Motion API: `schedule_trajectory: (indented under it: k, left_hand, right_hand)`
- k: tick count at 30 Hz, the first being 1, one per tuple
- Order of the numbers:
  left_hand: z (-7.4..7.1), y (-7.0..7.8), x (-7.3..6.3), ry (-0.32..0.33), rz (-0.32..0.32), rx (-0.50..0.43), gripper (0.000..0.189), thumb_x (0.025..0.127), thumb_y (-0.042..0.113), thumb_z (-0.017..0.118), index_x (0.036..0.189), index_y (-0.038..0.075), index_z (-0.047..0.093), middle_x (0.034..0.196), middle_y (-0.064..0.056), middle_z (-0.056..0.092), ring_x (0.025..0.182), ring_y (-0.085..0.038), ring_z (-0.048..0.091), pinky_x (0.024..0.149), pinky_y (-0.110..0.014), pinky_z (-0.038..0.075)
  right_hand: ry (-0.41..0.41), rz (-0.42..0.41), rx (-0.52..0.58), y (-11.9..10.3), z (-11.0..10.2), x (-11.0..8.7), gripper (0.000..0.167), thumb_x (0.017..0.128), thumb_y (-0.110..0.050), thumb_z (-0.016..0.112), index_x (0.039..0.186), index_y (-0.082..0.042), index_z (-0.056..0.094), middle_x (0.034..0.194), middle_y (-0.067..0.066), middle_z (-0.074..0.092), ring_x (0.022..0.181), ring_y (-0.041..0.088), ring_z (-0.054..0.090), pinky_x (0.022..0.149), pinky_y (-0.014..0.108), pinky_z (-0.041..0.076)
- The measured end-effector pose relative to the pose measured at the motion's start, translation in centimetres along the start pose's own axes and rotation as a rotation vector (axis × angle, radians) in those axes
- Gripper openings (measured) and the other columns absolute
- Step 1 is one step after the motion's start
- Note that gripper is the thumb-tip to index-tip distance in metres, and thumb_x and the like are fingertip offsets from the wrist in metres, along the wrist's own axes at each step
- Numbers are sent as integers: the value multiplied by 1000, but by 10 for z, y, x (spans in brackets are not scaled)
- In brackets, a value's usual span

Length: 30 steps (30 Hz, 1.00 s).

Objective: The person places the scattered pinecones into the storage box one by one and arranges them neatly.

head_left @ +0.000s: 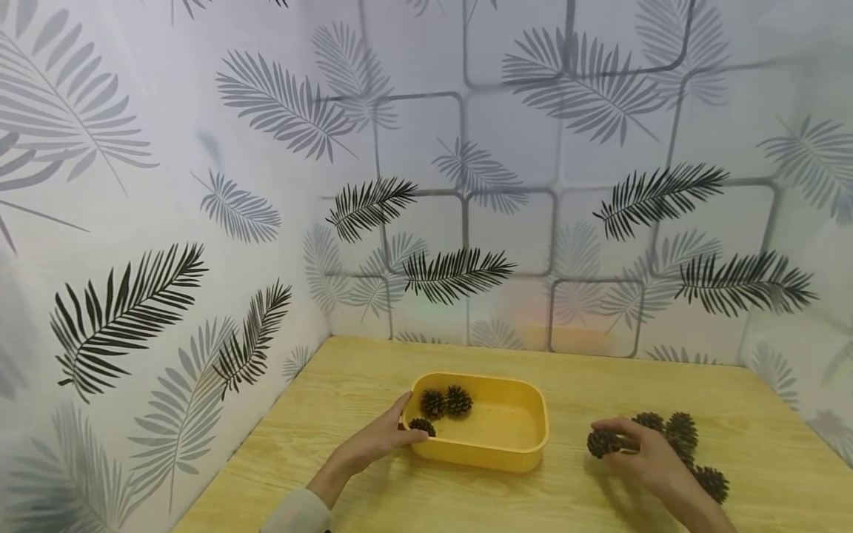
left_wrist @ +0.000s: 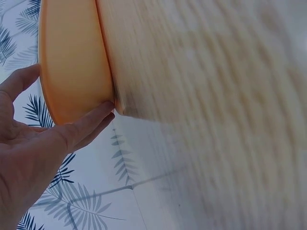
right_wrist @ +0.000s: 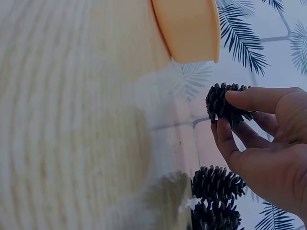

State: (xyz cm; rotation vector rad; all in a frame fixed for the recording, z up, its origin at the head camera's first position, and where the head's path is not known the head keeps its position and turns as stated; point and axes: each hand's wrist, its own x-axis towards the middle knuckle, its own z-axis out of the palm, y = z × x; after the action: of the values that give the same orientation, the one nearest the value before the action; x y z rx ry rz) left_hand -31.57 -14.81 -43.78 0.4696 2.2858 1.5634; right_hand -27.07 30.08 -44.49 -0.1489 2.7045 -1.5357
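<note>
A yellow plastic bin (head_left: 486,453) stands on the table, with three pine cones (head_left: 458,400) at its left end inside. My left hand (head_left: 373,442) grips that left end, thumb at the near rim and fingers against the outer wall. In the left wrist view the fingertips (left_wrist: 106,108) reach the bin's lower edge. To the right of the bin, my right hand (head_left: 643,460) pinches one pine cone (right_wrist: 224,105) between thumb and fingers. The held cone is raised above the table, as the right wrist view shows.
Several more pine cones (head_left: 681,431) lie on the table beside and beyond the right hand, one (head_left: 711,484) close to the wrist. The light wood-grain table (head_left: 373,355) meets a pale leaf-patterned covering (head_left: 426,222) at the back and sides.
</note>
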Motion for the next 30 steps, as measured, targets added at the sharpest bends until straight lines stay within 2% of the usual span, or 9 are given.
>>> schedule_trajectory:
  k: [9, 16, 25, 30]
  left_hand:
    - [1, -2, 0, 2, 4, 5, 95, 104, 30, 67, 168, 7, 1, 171, -28, 0, 154, -53, 14, 116, -69, 28]
    - [1, 0, -1, 8, 10, 12, 95, 104, 29, 67, 168, 6, 1, 171, -28, 0, 154, -52, 12, 117, -69, 27]
    - [2, -2, -1, 8, 13, 9, 95, 104, 29, 67, 168, 6, 1, 171, -28, -1, 155, -52, 9, 118, -69, 25]
    - [1, -1, -1, 15, 16, 13, 96, 103, 31, 67, 168, 6, 1, 172, -26, 0, 156, -50, 6, 120, -68, 21]
  right_hand:
    - [2, -9, 7, -12, -4, 5, 54, 97, -8, 72, 148, -2, 55, 151, 29, 49, 126, 48, 57, 91, 55, 57]
    - [14, -25, -22, -24, -3, 6, 53, 98, -8, 70, 149, -3, 55, 153, 30, 46, 128, 49, 56, 94, 58, 55]
    - [15, -80, -11, -35, 0, 6, 53, 101, -8, 67, 151, -4, 52, 157, 29, 42, 135, 55, 47, 98, 58, 54]
    - [35, -120, 15, -41, 8, 7, 53, 100, -7, 67, 150, -3, 51, 154, 26, 46, 136, 53, 47, 97, 54, 55]
